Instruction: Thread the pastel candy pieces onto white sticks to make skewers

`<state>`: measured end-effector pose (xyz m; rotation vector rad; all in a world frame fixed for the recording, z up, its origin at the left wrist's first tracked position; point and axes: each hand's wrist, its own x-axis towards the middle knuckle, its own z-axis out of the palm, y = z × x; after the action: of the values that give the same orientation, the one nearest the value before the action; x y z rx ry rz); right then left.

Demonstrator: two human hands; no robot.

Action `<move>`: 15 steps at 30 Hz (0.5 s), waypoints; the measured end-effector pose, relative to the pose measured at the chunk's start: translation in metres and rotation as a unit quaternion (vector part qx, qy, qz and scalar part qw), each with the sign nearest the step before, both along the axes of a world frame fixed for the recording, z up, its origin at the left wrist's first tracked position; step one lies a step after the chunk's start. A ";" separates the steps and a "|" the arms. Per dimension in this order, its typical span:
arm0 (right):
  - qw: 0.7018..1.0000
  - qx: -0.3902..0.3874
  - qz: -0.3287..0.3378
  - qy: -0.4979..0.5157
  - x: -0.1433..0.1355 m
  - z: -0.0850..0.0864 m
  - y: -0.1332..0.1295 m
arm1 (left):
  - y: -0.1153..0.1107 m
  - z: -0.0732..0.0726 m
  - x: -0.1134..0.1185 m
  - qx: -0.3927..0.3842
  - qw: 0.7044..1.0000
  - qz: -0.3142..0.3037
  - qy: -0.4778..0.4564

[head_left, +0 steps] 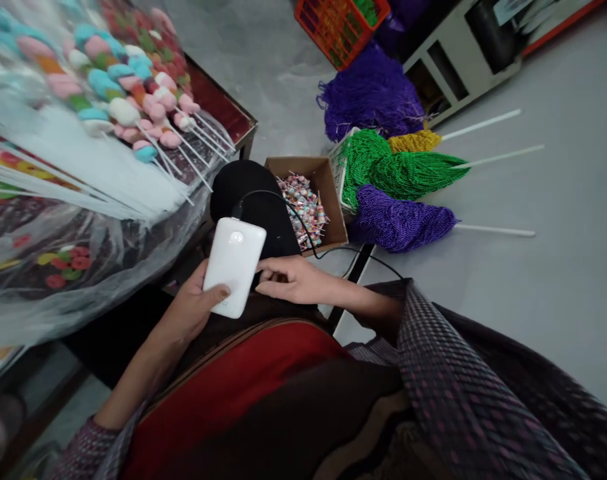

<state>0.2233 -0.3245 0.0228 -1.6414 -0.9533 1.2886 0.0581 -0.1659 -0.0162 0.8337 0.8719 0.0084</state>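
A white power bank [236,263] lies in my left hand [199,293], the thumb across its lower face and the fingers behind it. A black cable [263,193] runs from its top end and loops away to the right. My right hand [291,279] is just right of the power bank, its index finger reaching to the device's side edge; I cannot tell whether it presses there. Its thumb stands apart from the index finger, the other fingers are curled, and nothing shows in its grip. Both hands are above my lap.
Ahead, a cardboard box [336,200] holds many small wrapped candies [306,207]. Candy skewers [128,100] and clear plastic wrap [148,267] cover the table at left. Green [408,170] and purple bead strands [403,220] on white sticks lie at right, beyond them an orange crate [328,30].
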 end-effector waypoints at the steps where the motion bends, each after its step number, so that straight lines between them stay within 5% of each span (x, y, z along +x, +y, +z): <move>1: 0.999 -0.005 0.037 -0.034 0.001 0.002 0.006 | 0.001 0.000 0.000 -0.001 1.000 0.004 0.000; 5: 0.982 -0.005 0.147 -0.120 0.004 0.006 0.022 | 0.005 -0.003 -0.002 -0.003 1.000 0.016 -0.022; 9: 0.977 -0.003 0.161 -0.140 0.005 0.001 0.025 | 0.011 -0.002 -0.001 0.002 0.999 0.016 -0.046; 15: 0.969 0.022 0.203 -0.136 0.009 -0.001 0.023 | 0.017 0.027 0.012 0.026 0.999 0.008 -0.040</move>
<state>0.2327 -0.3012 0.0223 -1.6707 -1.5385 1.3098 0.0702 -0.1488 0.0108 0.8683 0.8066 0.0786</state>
